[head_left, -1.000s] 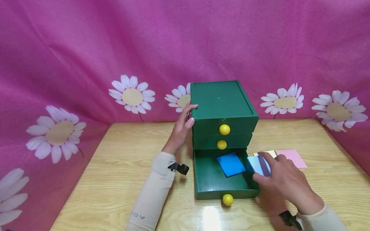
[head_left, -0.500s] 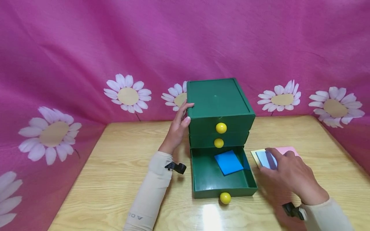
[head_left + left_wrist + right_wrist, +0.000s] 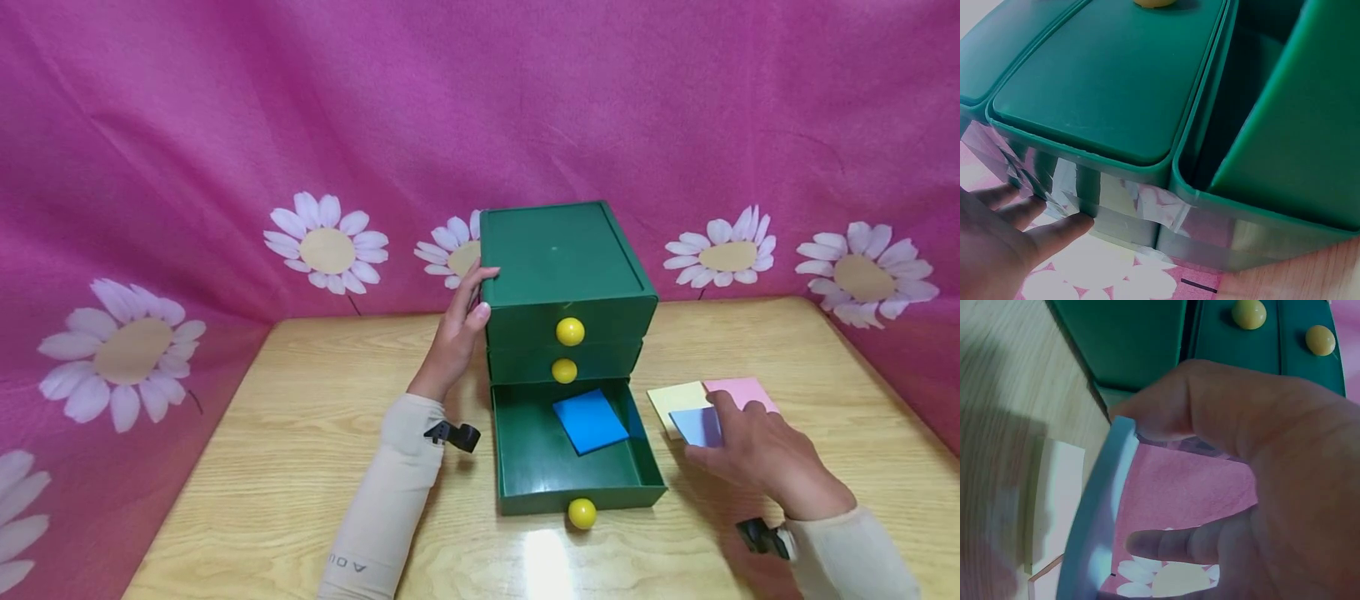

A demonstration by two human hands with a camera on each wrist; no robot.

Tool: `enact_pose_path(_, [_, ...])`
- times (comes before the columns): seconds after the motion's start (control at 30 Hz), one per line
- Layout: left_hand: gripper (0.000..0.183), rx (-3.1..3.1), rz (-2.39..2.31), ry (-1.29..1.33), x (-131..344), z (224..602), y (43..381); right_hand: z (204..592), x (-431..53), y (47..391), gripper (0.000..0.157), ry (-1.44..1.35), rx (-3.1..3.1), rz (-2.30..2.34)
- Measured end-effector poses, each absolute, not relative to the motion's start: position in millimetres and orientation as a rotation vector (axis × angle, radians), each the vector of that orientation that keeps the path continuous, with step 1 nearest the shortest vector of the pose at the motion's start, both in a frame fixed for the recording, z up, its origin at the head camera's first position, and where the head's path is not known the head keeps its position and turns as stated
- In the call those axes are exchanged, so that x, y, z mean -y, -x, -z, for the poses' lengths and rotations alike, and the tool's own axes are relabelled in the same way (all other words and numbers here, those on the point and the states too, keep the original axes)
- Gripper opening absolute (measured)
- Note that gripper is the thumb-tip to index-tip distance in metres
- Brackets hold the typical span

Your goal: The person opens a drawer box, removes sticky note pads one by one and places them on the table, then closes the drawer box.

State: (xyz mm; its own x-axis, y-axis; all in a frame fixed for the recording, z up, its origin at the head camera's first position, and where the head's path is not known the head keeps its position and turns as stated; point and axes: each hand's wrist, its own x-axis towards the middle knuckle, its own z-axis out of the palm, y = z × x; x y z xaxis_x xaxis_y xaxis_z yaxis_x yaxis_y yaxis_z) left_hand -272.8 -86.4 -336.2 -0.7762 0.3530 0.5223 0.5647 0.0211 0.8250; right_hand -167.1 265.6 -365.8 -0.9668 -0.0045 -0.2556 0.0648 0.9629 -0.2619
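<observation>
A green drawer unit [image 3: 566, 250] with yellow knobs stands on the table, its bottom drawer [image 3: 536, 475] pulled out. Inside that drawer lies a bright blue sticky-note pad [image 3: 591, 422]. My left hand [image 3: 452, 340] rests against the unit's left side, fingers extended along the clear, taped wall in the left wrist view. To the right of the drawer, my right hand [image 3: 776, 457] pinches a light blue sticky-note pad [image 3: 1100, 506] between thumb and fingers. In the head view it overlaps a pale yellow sticky-note pad [image 3: 670, 400]. A pink sticky-note pad [image 3: 746, 390] is partly hidden behind the right hand.
The wooden table [image 3: 322, 400] extends on both sides of the unit. A pink cloth [image 3: 420, 100] printed with white daisies hangs behind and at the sides. The upper two drawers are closed.
My right hand has moved right, away from the open drawer, carrying the light blue pad towards the yellow and pink pads. The left hand stays on the unit. The head view has shifted slightly.
</observation>
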Motion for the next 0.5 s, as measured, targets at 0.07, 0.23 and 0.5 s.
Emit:
enact_pose_path(0.07, [0.053,2.107,1.858,0.968,87,337,273,367,-266,168,0.097,-0.046,-2.846,0.380])
enact_pose_path(0.23, [0.054,2.082,1.872,1.000,85,338,274,370,-265,167,0.098,-0.055,-2.843,0.362])
enact_pose_path(0.5, [0.053,2.090,1.855,0.993,87,337,272,376,-261,164,0.092,-0.043,-2.867,0.357])
